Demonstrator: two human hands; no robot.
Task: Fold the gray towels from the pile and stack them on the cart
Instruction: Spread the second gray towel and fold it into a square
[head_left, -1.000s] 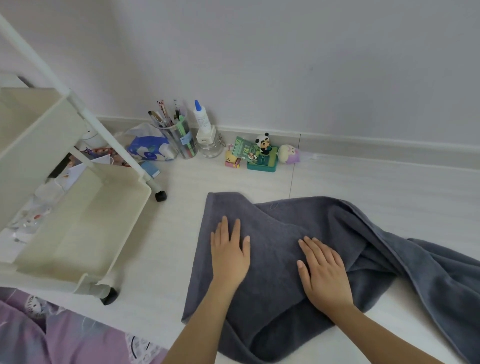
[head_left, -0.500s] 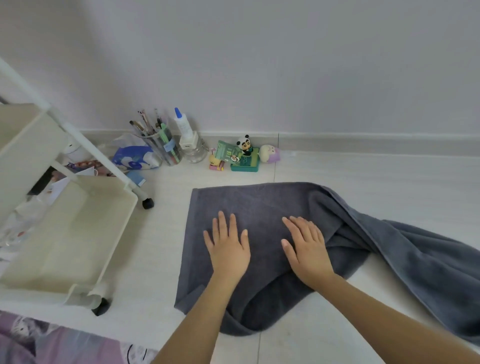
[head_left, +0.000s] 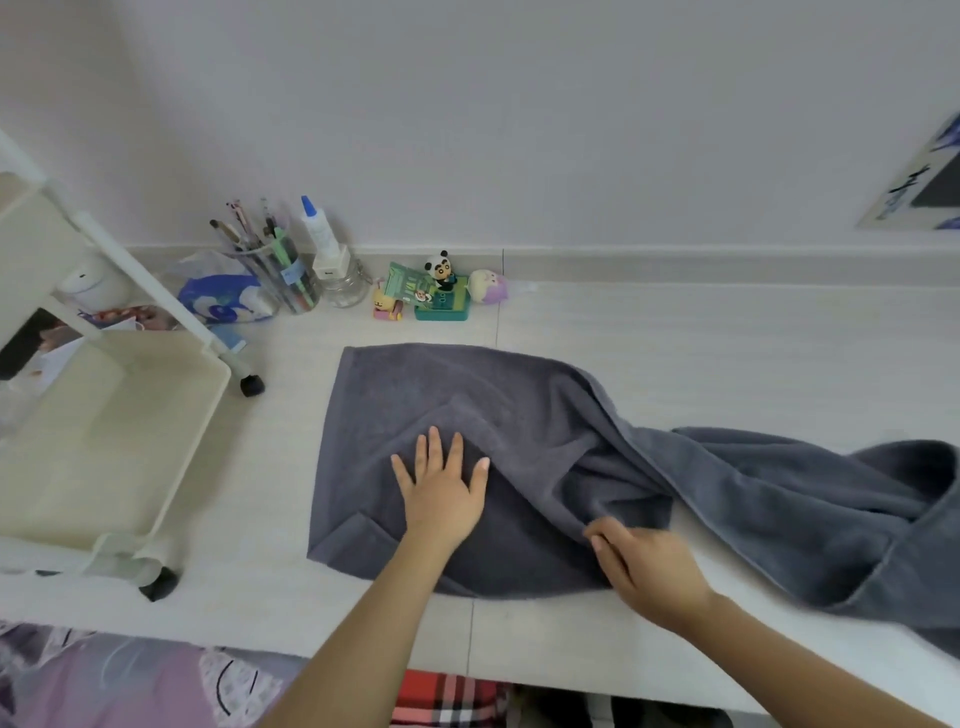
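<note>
- Towel (head_left: 467, 400) lies on the floor right of the cart (head_left: 104, 415), long axis running rightward away from it
- Left hand (head_left: 441, 493) presses flat, fingers spread
- Right hand (head_left: 644, 566) has slid off the towel's middle to its near edge, fingers seemingly pinching a fold

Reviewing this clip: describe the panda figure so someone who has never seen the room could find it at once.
Follow the baseboard along the far wall to the cluster of small items on the floor beyond the gray towel. There a green tray sits between a small yellow toy and a pale purple plush. The panda figure stands upright on that tray, the only black-and-white piece.
</note>
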